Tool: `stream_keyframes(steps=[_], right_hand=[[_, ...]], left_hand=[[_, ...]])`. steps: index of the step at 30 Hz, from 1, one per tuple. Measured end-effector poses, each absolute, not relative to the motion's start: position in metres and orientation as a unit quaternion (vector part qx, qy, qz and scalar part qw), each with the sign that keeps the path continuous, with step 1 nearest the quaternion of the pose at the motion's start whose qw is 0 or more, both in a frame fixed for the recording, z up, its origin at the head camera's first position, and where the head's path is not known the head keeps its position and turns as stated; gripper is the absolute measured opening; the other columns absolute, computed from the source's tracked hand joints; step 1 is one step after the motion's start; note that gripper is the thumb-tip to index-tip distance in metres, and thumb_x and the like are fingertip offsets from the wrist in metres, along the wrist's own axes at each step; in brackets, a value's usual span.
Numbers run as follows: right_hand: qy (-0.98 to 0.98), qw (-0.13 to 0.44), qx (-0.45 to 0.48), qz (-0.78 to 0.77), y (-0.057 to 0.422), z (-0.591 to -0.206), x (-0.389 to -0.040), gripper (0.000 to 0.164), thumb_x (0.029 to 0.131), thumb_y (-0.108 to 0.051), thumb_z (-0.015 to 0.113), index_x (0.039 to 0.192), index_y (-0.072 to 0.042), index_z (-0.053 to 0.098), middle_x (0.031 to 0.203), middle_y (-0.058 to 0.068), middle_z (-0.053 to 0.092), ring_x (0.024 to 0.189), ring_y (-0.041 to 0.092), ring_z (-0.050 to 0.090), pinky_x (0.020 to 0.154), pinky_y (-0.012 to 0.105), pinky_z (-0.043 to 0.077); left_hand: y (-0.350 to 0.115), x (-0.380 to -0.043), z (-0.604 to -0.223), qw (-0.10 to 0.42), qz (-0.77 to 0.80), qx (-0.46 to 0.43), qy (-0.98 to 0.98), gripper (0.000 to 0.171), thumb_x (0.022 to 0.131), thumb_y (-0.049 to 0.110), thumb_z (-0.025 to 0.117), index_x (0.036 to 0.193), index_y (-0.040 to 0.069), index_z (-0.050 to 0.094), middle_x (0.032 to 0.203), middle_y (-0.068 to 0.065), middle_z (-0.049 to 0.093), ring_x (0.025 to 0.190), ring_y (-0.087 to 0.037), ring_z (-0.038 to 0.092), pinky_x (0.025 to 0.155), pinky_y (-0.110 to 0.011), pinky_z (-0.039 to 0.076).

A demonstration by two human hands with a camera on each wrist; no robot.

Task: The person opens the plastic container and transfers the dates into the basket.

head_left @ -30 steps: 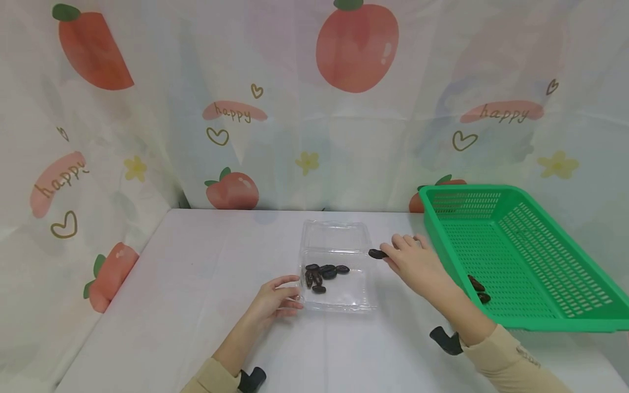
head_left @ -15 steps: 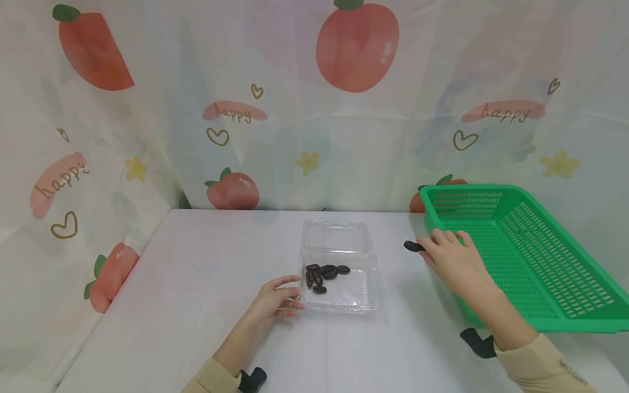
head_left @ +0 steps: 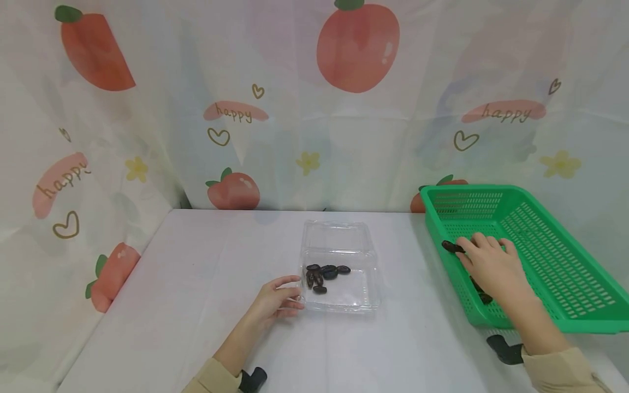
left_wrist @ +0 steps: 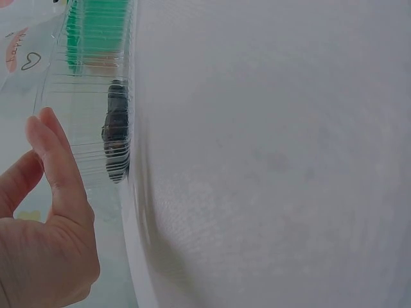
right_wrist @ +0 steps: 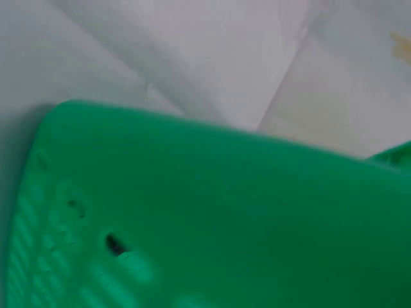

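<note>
A clear plastic clamshell box (head_left: 365, 292) lies with its lid folded back, several dark brown dates (head_left: 330, 272) grouped in the left of its base. My left hand (head_left: 276, 297) rests its fingertips against the box's left side; in the left wrist view these fingers (left_wrist: 59, 170) are fairly straight beside the ribbed wall. Over the left side of a green basket (head_left: 572, 259), my right hand (head_left: 493, 267) pinches a date (head_left: 451, 246) between thumb and fingers. More dates (head_left: 485, 298) lie on the basket's floor, partly behind that hand.
The basket's near wall (right_wrist: 212, 186) fills much of the right wrist view and blocks the right hand there. A white cloth covers the table (head_left: 221, 256), and a printed curtain (head_left: 285, 71) hangs along its back and left sides.
My right hand has carried the date rightward, from beside the clear box to over the green basket. The left hand and the box have stayed in place.
</note>
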State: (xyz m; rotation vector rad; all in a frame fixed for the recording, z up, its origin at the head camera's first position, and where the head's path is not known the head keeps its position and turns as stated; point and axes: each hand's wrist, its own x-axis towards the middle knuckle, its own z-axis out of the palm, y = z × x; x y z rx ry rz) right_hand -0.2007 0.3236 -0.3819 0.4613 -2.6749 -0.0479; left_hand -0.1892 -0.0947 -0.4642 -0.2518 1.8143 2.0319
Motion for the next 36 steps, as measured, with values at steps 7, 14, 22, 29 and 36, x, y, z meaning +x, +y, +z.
stream_keyframes(steps=[7,14,22,29,36], right_hand=[[-0.984,0.143,0.106,-0.009,0.347,-0.386,-0.199,0.028,0.085,-0.011,0.061,0.11,-0.009,0.05,0.095,0.016,0.049,0.083,0.034,0.047,0.08,0.059,0.032],[-0.994,0.084,0.07,-0.009,0.372,-0.392,-0.204,0.028,0.087,-0.016,0.059,0.113,-0.008,0.049,0.093,0.018,0.047,0.084,0.038,0.046,0.077,0.059,0.03],[-0.999,0.016,0.047,-0.021,0.395,-0.399,-0.206,0.034,0.089,-0.019,0.057,0.118,-0.004,0.045,0.098,0.024,0.045,0.09,0.044,0.044,0.074,0.06,0.031],[-0.999,-0.016,0.045,-0.027,0.402,-0.405,-0.209,0.036,0.089,-0.019,0.056,0.119,-0.003,0.045,0.101,0.027,0.045,0.092,0.045,0.043,0.072,0.059,0.032],[-0.998,-0.02,0.047,-0.037,0.411,-0.417,-0.213,0.031,0.09,-0.022,0.057,0.114,-0.006,0.046,0.1,0.024,0.047,0.089,0.042,0.045,0.068,0.055,0.033]], left_hand=[[-0.095,-0.189,-0.463,0.2,0.726,-0.096,0.651,0.043,0.087,0.009,0.057,0.129,0.002,0.048,0.076,-0.002,0.061,0.061,-0.013,0.065,0.053,-0.023,0.054],[-0.095,-0.19,-0.463,0.202,0.729,-0.093,0.648,0.044,0.088,0.009,0.057,0.13,0.003,0.046,0.076,-0.002,0.061,0.061,-0.013,0.065,0.053,-0.024,0.054],[-0.095,-0.189,-0.462,0.201,0.73,-0.09,0.647,0.042,0.089,0.007,0.056,0.13,0.003,0.047,0.08,-0.003,0.064,0.062,-0.013,0.065,0.053,-0.024,0.054],[-0.094,-0.189,-0.462,0.202,0.725,-0.092,0.652,0.042,0.089,0.008,0.056,0.13,0.003,0.047,0.085,-0.007,0.067,0.062,-0.013,0.065,0.054,-0.025,0.055],[-0.094,-0.189,-0.463,0.198,0.726,-0.095,0.651,0.042,0.088,0.007,0.056,0.129,0.002,0.048,0.082,-0.005,0.065,0.062,-0.013,0.065,0.055,-0.025,0.055]])
